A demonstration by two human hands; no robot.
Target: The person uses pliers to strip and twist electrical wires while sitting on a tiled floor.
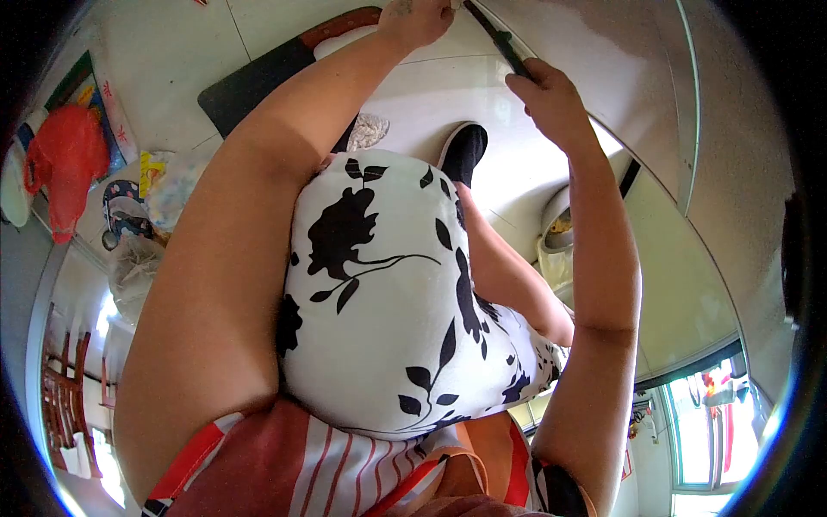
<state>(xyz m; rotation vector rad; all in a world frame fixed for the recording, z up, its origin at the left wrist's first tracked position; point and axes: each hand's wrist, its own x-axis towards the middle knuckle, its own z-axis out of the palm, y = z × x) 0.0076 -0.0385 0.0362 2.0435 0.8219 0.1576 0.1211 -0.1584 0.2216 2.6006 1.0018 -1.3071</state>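
My right hand (551, 102) is wrapped around the lower end of a slender dark green, stick-like thing (497, 34). It slants up and left to the top edge, with a small bump partway along; its exact kind does not show clearly. My left hand (419, 21) is at the top edge, left of the stick's upper end. Its fingers are curled together, and the frame partly cuts it off, so whatever they pinch cannot be made out. White cloth with black flowers (379, 293) covers my lap below both hands.
Pale floor tiles lie beneath, with a black and brown flat object (258, 90) on them. A black shoe (465, 151) stands near a bin (558, 224). Glossy cabinet fronts (689, 284) run along the right. A red plastic bag (69, 164) hangs at left, above other bags.
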